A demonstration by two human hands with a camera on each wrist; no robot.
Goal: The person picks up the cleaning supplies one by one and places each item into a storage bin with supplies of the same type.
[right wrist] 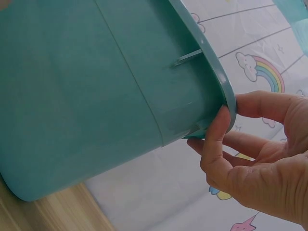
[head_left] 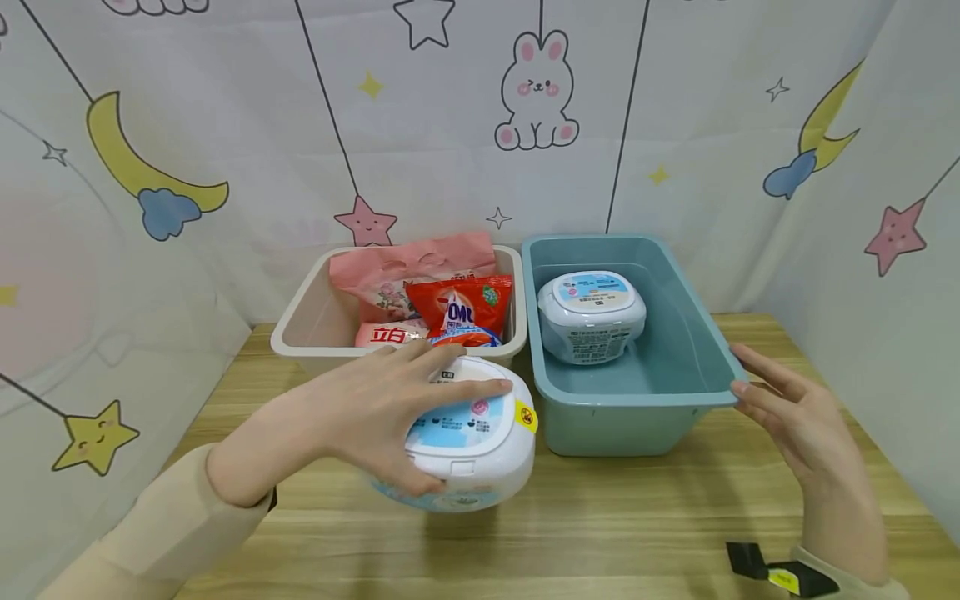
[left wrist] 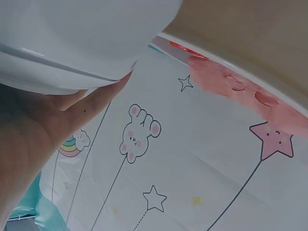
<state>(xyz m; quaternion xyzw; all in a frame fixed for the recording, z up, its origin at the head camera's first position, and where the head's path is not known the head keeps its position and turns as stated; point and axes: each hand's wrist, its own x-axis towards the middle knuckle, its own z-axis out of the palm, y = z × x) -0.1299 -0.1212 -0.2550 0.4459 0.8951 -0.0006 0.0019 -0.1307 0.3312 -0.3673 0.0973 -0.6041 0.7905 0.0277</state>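
Observation:
My left hand (head_left: 382, 408) grips a white lidded plastic tub (head_left: 487, 471) with a blue printed label and a yellow sticker, fingers spread across its lid and thumb along the near side. The tub is tilted in front of the beige bin (head_left: 307, 325), with a shadow on the wood below. In the left wrist view the tub's white underside (left wrist: 82, 38) fills the upper left. At the right, my right hand (head_left: 798, 429) pinches the near right corner of the teal bin's rim (head_left: 637, 398). Its thumb (right wrist: 219, 122) and fingers hold that rim from both sides.
A similar white tub (head_left: 592, 321) sits inside the teal bin, toward its left. The beige bin beside it holds a pink package (head_left: 412, 267), a red detergent bag (head_left: 472, 304) and other packs. Both stand on a wooden table (head_left: 600, 525) before a cartoon-printed curtain (head_left: 450, 125).

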